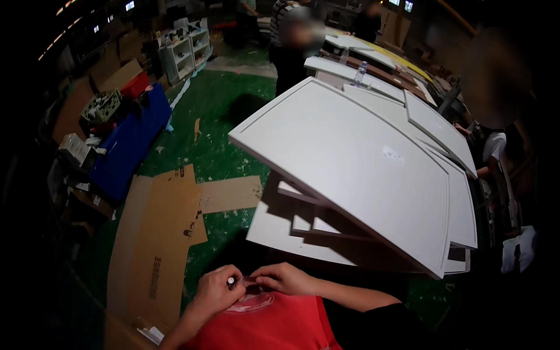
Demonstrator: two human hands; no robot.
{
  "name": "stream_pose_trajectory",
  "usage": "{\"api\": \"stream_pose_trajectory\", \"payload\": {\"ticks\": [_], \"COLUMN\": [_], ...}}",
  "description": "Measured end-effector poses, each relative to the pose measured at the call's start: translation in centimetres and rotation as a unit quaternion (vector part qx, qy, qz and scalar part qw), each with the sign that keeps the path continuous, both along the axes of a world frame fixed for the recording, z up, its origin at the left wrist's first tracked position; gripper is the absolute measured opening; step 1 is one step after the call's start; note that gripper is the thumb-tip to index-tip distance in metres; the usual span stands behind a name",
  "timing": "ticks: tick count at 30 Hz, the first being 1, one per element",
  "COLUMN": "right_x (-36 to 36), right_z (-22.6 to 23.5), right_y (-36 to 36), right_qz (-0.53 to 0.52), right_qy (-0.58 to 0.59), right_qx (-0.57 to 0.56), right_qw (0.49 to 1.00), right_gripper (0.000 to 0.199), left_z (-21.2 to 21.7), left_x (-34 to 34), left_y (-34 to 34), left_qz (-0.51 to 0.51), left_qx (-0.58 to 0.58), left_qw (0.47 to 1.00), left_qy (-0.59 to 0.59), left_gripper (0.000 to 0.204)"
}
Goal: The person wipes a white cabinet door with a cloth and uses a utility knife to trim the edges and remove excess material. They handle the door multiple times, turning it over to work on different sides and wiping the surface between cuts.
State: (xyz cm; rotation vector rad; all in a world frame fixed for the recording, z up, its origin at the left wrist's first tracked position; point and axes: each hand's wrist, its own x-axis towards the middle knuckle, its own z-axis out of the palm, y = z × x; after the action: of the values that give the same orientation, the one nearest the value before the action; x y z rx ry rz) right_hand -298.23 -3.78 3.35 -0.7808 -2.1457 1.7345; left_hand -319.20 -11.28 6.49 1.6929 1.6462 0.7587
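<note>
White-ended stick (231, 280): gripped in the closed left hand (219, 289), just above the red apron (262, 324).
Right hand (287, 279): fingers bent; what is pinched cannot be told.
Cardboard (134, 233): marked with dark print.
Person at right (496, 144): partly lost in shadow.
Green floor (221, 153): speckled, overhung by stacked white panels (350, 157).

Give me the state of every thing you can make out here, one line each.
Left hand: closed around a white-tipped object.
Right hand: beside the left; grip unclear.
Large white panel: slanted above a lower white panel.
Large cardboard sheet: flattened, on the green floor.
Red apron: worn.
Green basket: filled, uncovered.
</note>
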Motion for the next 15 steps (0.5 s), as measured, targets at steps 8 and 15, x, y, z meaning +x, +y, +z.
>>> {"api": "stream_pose_trajectory", "payload": {"ticks": [8, 15], "right_x": [-16.2, -22.8], "right_z": [-2.0, -0.9], "right_y": [4.5, 8.8], "right_qz": [-0.127, -0.318], "right_qy": [0.056, 0.042], "right_qx": [-0.153, -0.156], "right_qw": [0.978, 0.934], "right_gripper": [0.021, 0.029], "left_z": [-1.8, -3.6], "left_x": [-17.7, -24.0], "left_y": [6.2, 15.5], "left_qz": [0.087, -0.034], "left_qx": [-0.042, -0.121], "left_qw": [0.993, 0.992], "left_qy": [0.073, -0.027], "left_gripper": [0.013, 0.026]}}
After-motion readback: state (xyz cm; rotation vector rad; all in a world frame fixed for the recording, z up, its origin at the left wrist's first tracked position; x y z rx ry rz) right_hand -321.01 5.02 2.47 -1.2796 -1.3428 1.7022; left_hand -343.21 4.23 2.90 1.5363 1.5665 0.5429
